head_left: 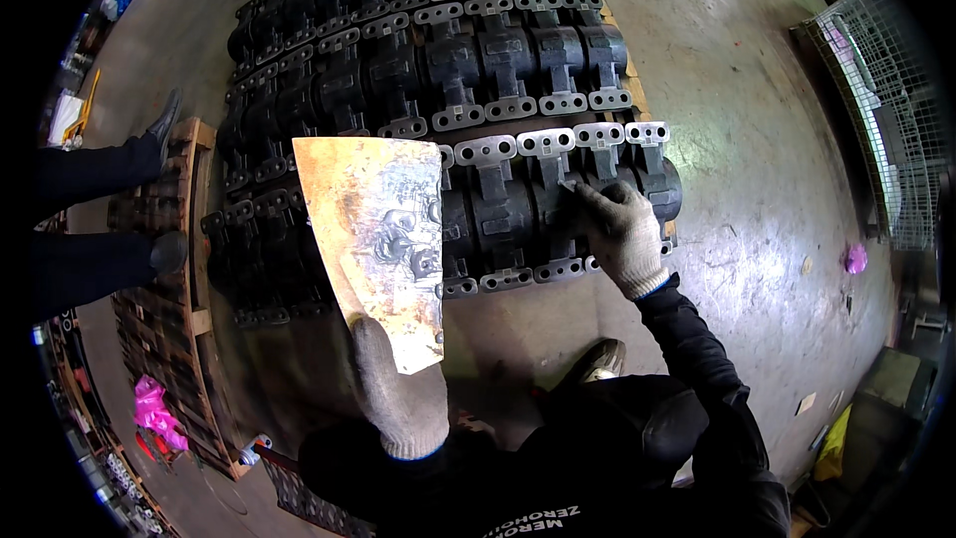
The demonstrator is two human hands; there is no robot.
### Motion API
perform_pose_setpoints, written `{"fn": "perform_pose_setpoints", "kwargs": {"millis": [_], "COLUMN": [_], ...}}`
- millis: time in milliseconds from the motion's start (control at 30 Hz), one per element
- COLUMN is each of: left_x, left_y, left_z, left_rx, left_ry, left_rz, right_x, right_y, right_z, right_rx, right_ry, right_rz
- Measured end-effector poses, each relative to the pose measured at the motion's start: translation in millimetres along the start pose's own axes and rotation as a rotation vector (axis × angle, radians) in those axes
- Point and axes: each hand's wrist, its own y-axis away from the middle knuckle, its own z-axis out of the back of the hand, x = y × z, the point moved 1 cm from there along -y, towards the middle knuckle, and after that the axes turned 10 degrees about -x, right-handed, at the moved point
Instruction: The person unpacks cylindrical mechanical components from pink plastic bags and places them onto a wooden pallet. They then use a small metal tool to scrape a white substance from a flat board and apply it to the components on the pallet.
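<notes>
My left hand, in a grey knitted glove, grips the lower end of a stained tan piece of board. Shiny grey smears like grease lie on the board's right half. My right hand, gloved the same way, reaches over a black track roller in the nearest row. Its fingers are bent together, with the fingertips at the roller's upper side near a metal mounting plate. A small pale tip shows at those fingertips; what it belongs to is hidden. The board covers part of the roller row.
More rows of black rollers stretch away beyond the nearest one. A wooden pallet stands at left, near another person's legs. A wire mesh cage is at far right. Pink plastic lies on the pallet's left side.
</notes>
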Motion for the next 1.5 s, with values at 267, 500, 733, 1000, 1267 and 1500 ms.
{"fn": "perform_pose_setpoints", "kwargs": {"millis": [267,500,733,1000,1267,1500], "left_x": [0.4,-0.6,1.3,3.2,-15.2,-75.2], "left_y": [-0.5,1.3,-0.7,-3.0,-4.9,-15.3], "left_z": [0.9,0.3,5.7,-1.9,-3.4,-11.7], "left_rx": [-0.029,-0.027,-0.01,-0.035,-0.114,-0.112], "left_ry": [-0.037,-0.031,0.036,0.08,0.14,0.24], "left_rz": [-0.041,-0.03,-0.002,0.02,-0.11,-0.301], "right_x": [4.5,2.6,5.8,2.5,43.5,60.0], "right_y": [-4.7,-9.9,-8.6,-12.5,27.8,-7.5], "right_z": [4.8,1.1,2.8,8.7,-1.9,-3.6], "right_rx": [0.041,0.047,0.061,0.068,0.299,0.249], "right_ry": [-0.005,0.018,0.005,-0.005,-0.405,-0.673], "right_rz": [0.004,0.02,-0.002,-0.045,-0.01,0.054]}}
